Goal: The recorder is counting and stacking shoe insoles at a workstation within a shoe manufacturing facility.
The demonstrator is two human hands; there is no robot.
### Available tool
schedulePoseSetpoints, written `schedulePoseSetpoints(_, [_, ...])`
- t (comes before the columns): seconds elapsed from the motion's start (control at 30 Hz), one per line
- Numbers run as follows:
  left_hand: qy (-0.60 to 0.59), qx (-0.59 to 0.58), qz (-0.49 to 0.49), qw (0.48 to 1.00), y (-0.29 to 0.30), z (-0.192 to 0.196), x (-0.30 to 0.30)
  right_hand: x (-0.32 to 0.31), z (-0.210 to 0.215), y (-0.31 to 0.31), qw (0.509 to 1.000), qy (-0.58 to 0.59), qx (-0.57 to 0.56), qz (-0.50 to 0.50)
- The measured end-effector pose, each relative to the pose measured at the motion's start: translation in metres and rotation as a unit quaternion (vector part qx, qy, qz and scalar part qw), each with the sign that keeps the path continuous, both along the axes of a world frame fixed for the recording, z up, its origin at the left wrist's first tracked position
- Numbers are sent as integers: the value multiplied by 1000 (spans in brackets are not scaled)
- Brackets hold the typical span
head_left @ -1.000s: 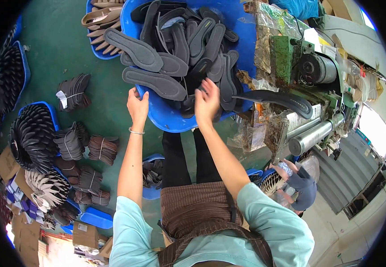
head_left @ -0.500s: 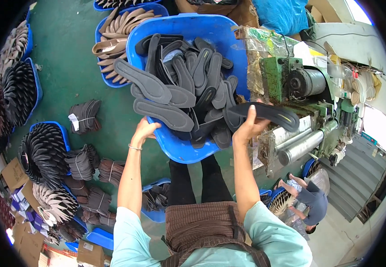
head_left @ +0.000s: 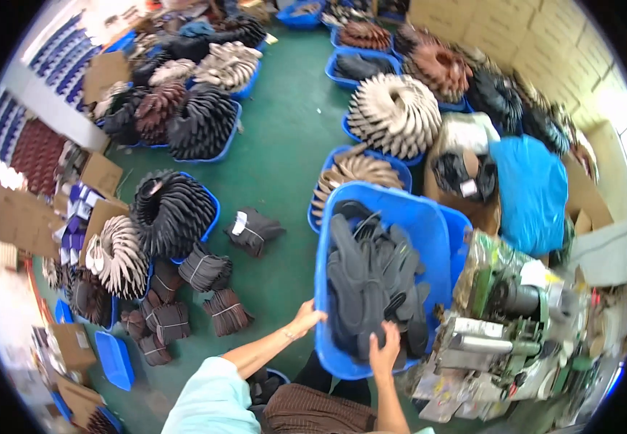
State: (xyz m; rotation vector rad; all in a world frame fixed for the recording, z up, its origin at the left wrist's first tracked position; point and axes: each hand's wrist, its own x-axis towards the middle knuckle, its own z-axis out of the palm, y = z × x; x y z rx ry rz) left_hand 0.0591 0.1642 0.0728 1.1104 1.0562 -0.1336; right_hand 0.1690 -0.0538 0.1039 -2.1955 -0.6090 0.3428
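Presently, left hand: closed at the left rim of the blue tub (head_left: pixel 320 318), fingers hooked around its edge; this left hand (head_left: pixel 307 319) has hold of the tub alone.
Right hand: opened wide, fingers spread and holding nothing; the right hand (head_left: pixel 384 350) is over the near end of the pile, and whether its fingertips touch it I cannot tell.
Insoles: the dark grey insoles (head_left: pixel 359 283) lie heaped inside the blue tub, many lengthwise and overlapping, with bare wall showing at the tub's far right.
Machine: right of the tub, a green machine (head_left: pixel 481 295) with a metal roller (head_left: pixel 481 344) lying across its front.
Bag: a bright blue bag (head_left: pixel 530 195) beyond the machine, next to a cardboard box.
Shoe rings: tan shoe parts (head_left: pixel 364 171) just behind the tub, a cream ring (head_left: pixel 393 116) farther off, and a black ring (head_left: pixel 172 217) well to the left.
Floor bundles: a grey bundle (head_left: pixel 206 270) and a brown bundle (head_left: pixel 228 312), both tied, on the green floor (head_left: pixel 291 137).
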Motion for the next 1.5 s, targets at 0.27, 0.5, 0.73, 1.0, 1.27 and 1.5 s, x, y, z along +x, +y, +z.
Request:
schedulePoseSetpoints(0.27, [11,35,255,966,-80,113,-196,-37,64,-48,979,45,146,138])
schedulePoseSetpoints(0.5, [32,11,526,850,-234,156,-304,-43,65,-80,979,31,145,137])
schedulePoseSetpoints(0.73, [12,0,721,693,-379,142,-364,-83,-10,-77,895,426,-119,60])
schedulePoseSetpoints(1.0, [-28,1,814,580,-474,99,-418,-219,21,17,724,533,-268,347])
schedulePoseSetpoints(1.27, [-57,-119,910,393,-463,26,-461,-277,-51,32,683,503,-372,378])
schedulePoseSetpoints(1.5, [-96,-140,951,260,-470,-121,-507,-204,-97,2,719,169,-527,421])
